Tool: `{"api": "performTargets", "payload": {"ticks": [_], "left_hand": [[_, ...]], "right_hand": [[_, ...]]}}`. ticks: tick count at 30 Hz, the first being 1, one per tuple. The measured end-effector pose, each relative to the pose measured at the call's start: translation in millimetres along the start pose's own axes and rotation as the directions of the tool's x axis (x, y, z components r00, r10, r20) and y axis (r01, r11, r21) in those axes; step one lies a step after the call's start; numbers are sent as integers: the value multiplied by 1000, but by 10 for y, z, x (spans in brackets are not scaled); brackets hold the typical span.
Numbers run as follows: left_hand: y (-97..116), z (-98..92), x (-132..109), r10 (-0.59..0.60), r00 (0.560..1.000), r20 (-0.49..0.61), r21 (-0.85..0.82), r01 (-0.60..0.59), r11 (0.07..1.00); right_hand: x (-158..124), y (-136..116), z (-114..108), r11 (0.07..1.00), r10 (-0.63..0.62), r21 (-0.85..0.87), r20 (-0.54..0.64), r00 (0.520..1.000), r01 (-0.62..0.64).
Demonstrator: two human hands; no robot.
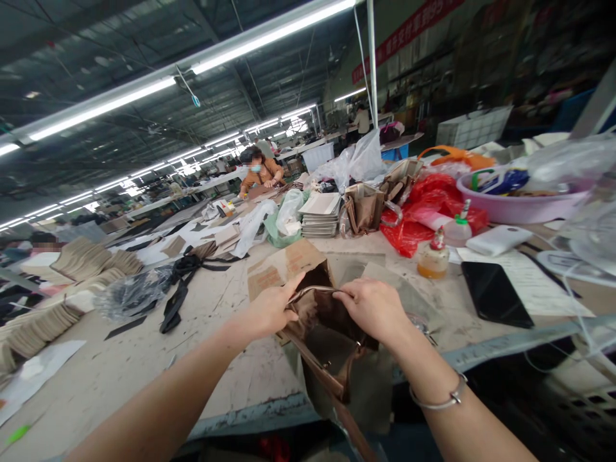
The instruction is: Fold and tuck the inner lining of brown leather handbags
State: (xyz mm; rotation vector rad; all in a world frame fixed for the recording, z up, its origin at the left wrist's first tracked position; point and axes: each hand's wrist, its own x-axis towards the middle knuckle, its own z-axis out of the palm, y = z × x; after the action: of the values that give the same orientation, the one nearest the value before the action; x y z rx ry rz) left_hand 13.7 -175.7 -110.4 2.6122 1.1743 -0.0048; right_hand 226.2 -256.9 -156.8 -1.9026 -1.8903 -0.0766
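Observation:
A brown bag [332, 366] lies open at the table's front edge, its mouth facing me and a strap hanging below. My left hand [272, 309] pinches the upper left of its rim between thumb and fingers. On the upper right of the same rim, my right hand [373, 307] is closed, a bracelet on that wrist. Dark lining and small metal fittings show inside the bag. Directly behind it sits an opened cardboard box [283, 263].
Right: a black phone [496, 294], a bottle of amber liquid [432, 262], a red plastic bag [414, 218] and a pink basin [529, 206]. Left: black straps [176, 305] and stacked beige pieces [43, 321]. Behind: stacked panels [320, 215]; a person [262, 173] works farther back.

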Motion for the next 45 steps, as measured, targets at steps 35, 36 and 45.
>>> {"api": "performTargets", "payload": {"ticks": [35, 36, 45], "left_hand": [[126, 227, 268, 85, 926, -367, -108, -133, 985], [120, 235, 281, 67, 926, -373, -122, -121, 985], [130, 268, 343, 5, 924, -383, -75, -37, 996]], "right_hand": [[-26, 12, -81, 998, 51, -33, 72, 996, -48], [-22, 16, -87, 998, 51, -36, 80, 996, -48], [18, 16, -90, 997, 55, -63, 110, 992, -48]]}}
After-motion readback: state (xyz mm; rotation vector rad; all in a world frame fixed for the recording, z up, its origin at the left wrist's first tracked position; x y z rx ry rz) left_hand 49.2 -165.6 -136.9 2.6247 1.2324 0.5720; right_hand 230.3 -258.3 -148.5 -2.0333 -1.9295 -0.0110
